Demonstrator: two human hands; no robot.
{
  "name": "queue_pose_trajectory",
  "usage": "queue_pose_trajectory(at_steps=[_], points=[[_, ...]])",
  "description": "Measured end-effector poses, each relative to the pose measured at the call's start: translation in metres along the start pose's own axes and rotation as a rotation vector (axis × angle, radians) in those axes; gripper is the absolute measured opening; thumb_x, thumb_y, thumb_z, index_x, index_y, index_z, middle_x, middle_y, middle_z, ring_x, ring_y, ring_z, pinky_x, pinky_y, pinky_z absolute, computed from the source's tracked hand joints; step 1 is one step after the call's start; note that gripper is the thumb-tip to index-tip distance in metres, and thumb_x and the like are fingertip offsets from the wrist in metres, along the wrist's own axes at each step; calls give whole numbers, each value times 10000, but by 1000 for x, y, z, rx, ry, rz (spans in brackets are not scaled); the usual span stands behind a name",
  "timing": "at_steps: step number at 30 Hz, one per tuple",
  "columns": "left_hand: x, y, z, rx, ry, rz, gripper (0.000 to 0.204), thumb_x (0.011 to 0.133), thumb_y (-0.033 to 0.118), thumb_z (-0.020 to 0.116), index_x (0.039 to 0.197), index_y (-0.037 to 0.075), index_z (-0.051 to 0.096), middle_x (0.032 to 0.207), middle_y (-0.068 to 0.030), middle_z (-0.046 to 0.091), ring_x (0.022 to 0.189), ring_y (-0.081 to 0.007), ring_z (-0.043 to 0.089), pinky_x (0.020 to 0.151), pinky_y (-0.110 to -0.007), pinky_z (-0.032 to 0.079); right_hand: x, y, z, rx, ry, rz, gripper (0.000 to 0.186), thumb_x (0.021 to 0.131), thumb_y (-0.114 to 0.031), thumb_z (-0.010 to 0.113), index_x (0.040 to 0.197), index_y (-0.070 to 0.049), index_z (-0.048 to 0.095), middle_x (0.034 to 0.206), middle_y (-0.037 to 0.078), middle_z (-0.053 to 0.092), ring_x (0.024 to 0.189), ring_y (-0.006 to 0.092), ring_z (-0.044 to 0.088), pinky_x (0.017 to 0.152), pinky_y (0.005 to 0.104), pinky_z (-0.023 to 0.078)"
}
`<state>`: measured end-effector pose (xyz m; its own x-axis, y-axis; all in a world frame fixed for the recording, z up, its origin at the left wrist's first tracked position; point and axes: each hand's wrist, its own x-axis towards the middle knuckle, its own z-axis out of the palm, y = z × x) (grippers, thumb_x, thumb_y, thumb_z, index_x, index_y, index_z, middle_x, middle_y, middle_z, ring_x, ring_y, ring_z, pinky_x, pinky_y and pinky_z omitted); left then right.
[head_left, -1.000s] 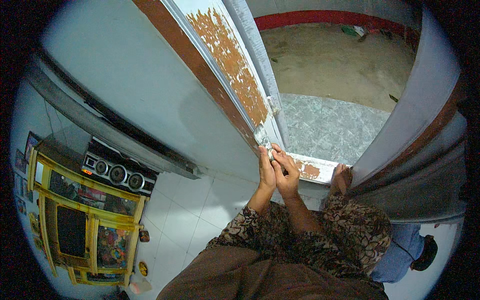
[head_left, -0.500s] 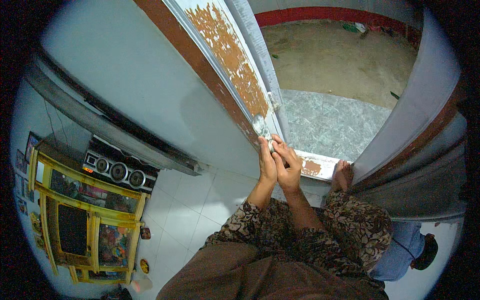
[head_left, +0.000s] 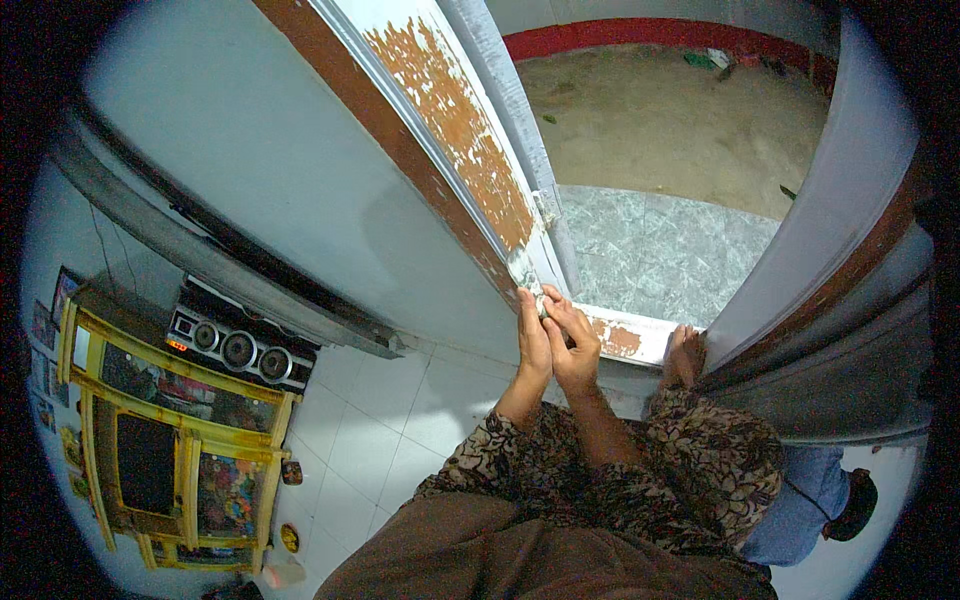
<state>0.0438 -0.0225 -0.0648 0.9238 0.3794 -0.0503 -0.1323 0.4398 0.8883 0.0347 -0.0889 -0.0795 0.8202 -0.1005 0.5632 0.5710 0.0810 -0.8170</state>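
Both hands meet at the lower end of a white door frame point(head_left: 540, 262), whose face has a long brown patch point(head_left: 450, 125) with ragged, flaked paint edges. My left hand point(head_left: 533, 345) and my right hand point(head_left: 574, 345) are closed together round a small, pale, paint-smeared hand tool point(head_left: 526, 268). Its wider end lies against the frame just below the brown patch; fingers hide the other end, and its exact kind is unclear. Beside my right hand, the white sill point(head_left: 650, 338) shows a smaller brown patch.
A bare foot point(head_left: 686, 355) rests at the sill's right end. Grey marbled tiles point(head_left: 660, 245) and bare ground point(head_left: 660, 125) lie beyond the opening. A pale door panel point(head_left: 840, 200) and a person in blue point(head_left: 800, 505) are at right. A yellow cabinet point(head_left: 185, 430) stands left.
Both hands and the tool have moved slightly down along the frame, toward me. The view has shifted a little; the grip looks the same.
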Motion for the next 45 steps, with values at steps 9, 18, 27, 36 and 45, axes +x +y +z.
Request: queue_pose_trajectory(at_steps=[9, 18, 27, 36, 45], points=[[-3, 1, 4, -100, -32, 13, 582, 1002, 599, 264, 902, 80, 507, 803, -25, 491, 769, -143, 488, 736, -270, 426, 3, -3, -1, -52, -12, -9, 303, 805, 32, 683, 1093, -64, 702, 987, 145, 685, 903, 236, 674, 802, 320, 526], [0, -7, 2, -113, -23, -1, 632, 968, 668, 242, 918, 85, 481, 769, -43, 472, 771, -177, 482, 753, -300, 423, 6, -7, -7, -103, -4, -85, 312, 804, 2, 694, 1098, -100, 713, 951, 124, 685, 855, 240, 680, 756, 329, 536], [-2, -4, 4, -76, -14, -2, 638, 965, 670, 245, 905, 81, 482, 764, -38, 476, 761, -180, 484, 751, -303, 430, 2, -2, -7, -55, -49, 30, 321, 801, 53, 670, 1107, -39, 697, 1013, 158, 686, 964, 245, 665, 847, 341, 513], [-4, 0, 2, -47, -39, 29, 579, 989, 622, 272, 900, 89, 479, 792, -41, 483, 791, -175, 481, 778, -305, 426, 4, -4, -5, -75, -32, -14, 315, 802, 16, 694, 1101, -83, 705, 966, 145, 688, 901, 243, 679, 805, 329, 529], [-3, 11, 14, -133, -36, 24, 618, 970, 664, 247, 872, 95, 468, 754, -45, 466, 764, -179, 477, 748, -302, 418, 13, -14, -6, -105, -25, -31, 334, 805, -11, 702, 1118, -126, 709, 963, 131, 683, 901, 244, 685, 767, 327, 542]])
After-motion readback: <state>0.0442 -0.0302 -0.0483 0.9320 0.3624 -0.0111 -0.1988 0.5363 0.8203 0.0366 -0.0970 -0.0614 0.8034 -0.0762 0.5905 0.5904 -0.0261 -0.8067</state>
